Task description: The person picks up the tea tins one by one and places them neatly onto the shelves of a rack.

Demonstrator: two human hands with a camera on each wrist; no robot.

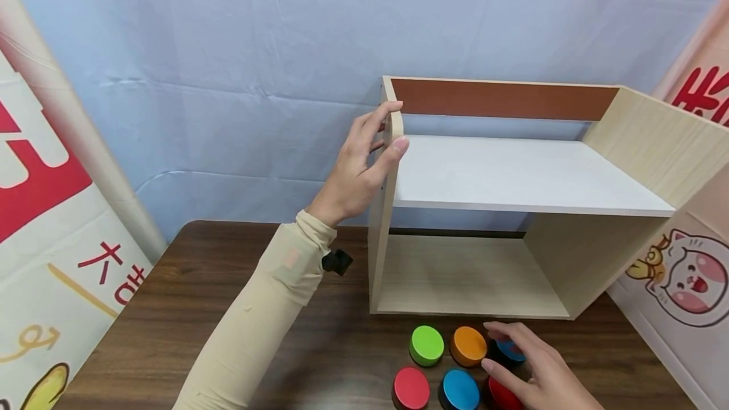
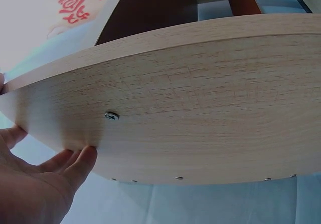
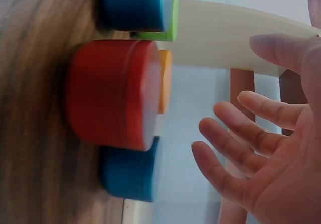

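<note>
Two hands: left hand [image 1: 359,166] grip holding shelf [image 1: 393,125] side panel; right hand [image 1: 541,372] spread wide over discs [image 1: 468,345].

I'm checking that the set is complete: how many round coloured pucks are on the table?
6, in two rows before the shelf: green puck, orange puck and a blue puck behind; red puck, blue front puck and a second red puck, partly under the right hand. More could be hidden.
</note>
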